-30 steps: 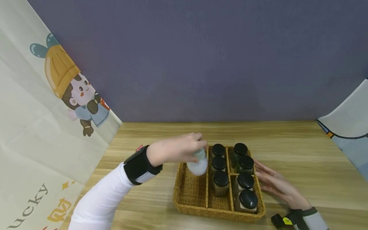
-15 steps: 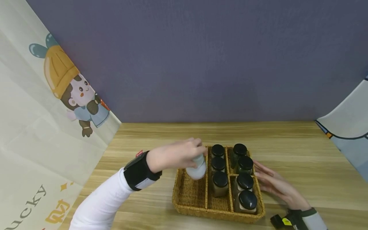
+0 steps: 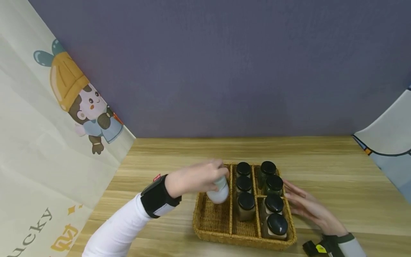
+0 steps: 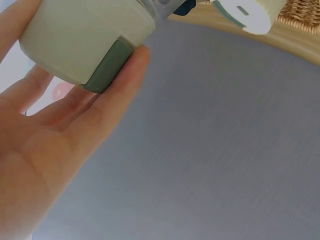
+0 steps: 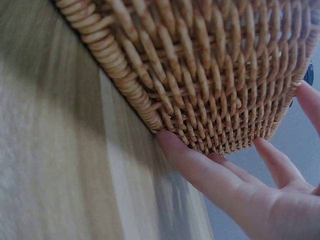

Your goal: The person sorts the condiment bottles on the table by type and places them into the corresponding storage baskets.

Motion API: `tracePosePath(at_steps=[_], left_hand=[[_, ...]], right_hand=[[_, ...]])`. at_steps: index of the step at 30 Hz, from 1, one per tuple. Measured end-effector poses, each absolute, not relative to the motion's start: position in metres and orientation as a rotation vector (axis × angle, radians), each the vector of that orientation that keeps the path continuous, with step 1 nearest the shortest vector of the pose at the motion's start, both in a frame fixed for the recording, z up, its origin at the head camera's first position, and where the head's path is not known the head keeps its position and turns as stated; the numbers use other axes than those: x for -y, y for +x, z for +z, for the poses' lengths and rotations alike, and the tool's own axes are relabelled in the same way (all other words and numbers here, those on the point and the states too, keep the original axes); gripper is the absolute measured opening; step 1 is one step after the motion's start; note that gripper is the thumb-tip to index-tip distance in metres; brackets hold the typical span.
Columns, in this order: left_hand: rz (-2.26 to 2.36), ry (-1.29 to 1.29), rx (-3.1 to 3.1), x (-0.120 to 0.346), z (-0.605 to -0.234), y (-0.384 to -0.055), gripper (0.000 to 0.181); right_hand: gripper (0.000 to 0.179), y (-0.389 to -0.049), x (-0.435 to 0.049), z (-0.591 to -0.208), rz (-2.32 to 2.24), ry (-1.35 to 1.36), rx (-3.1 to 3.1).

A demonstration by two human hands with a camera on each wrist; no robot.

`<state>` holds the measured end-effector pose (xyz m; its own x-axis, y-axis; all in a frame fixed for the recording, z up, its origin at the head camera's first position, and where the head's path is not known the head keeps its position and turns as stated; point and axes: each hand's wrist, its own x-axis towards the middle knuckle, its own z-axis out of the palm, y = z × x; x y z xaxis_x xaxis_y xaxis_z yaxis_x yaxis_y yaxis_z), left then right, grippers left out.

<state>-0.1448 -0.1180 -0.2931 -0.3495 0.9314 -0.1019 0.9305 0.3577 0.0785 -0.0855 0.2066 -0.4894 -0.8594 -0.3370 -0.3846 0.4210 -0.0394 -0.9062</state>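
My left hand (image 3: 199, 178) grips a seasoning jar (image 3: 219, 195) by its pale green lid, over the left compartment of the divided wicker basket (image 3: 213, 233). The jar's body is whitish. In the left wrist view, fingers curve around the lid (image 4: 80, 40), which has a dark green tab (image 4: 109, 65) on its side. Part of another pale piece with a white end (image 4: 252, 17) shows near the basket there. My right hand (image 3: 309, 208) rests its extended fingertips against the basket's right side; the right wrist view shows them touching the weave (image 5: 200, 90).
Several black-lidded jars (image 3: 246, 201) stand in the middle and right compartments. The basket sits on a wood-grain table (image 3: 160, 221), with a dark grey-blue wall (image 3: 224, 71) behind it. A printed curtain (image 3: 38, 142) hangs at the left.
My left hand has lowered the jar slightly and moved it a little left, toward the front of the left compartment. The right hand has stayed against the basket.
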Motion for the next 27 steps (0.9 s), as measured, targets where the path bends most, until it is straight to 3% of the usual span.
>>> tracePosePath(at_steps=[19, 27], left_hand=[[-0.024, 1.600, -2.496, 0.119, -0.318, -0.147, 0.031], [-0.025, 1.542, -2.480, 0.120, -0.326, -0.149, 0.031]], right_hand=[[0.067, -0.084, -0.206, -0.487, -1.913, 0.174, -1.743], [0.065, -0.085, -0.207, -0.490, -1.944, 0.093, -1.745]])
